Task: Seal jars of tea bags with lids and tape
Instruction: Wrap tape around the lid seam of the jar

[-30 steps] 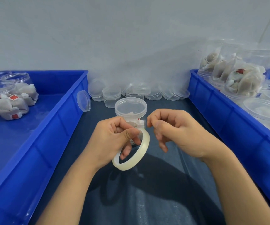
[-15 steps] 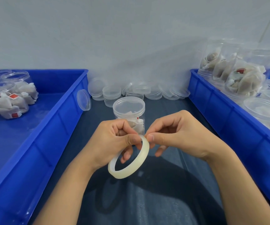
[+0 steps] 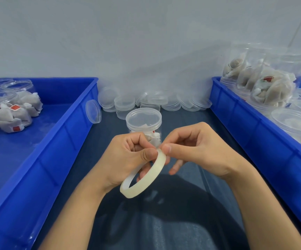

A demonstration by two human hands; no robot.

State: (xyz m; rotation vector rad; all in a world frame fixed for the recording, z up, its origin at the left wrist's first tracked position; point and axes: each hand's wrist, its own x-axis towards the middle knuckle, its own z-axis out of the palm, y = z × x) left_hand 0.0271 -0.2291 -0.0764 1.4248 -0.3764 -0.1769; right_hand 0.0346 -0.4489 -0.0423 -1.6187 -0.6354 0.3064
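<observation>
Pinching tape roll [image 3: 142,179] edge, both hands, lidded jar [image 3: 143,123] behind

Tape roll [image 3: 142,179]: gripped by left hand [image 3: 128,159], right hand [image 3: 193,150] pinching its top edge. Lidded jar [image 3: 143,125] of tea bags: upright behind hands. Loose lids [image 3: 155,102]: heaped by wall. Blue trays left [image 3: 52,159] and right [image 3: 254,132]: jars inside.

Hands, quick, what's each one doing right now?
Left hand: closed, gripping the tape roll.
Right hand: closed, thumb and forefinger pinching at the roll's top edge; whether a tape end is caught cannot be told.
</observation>
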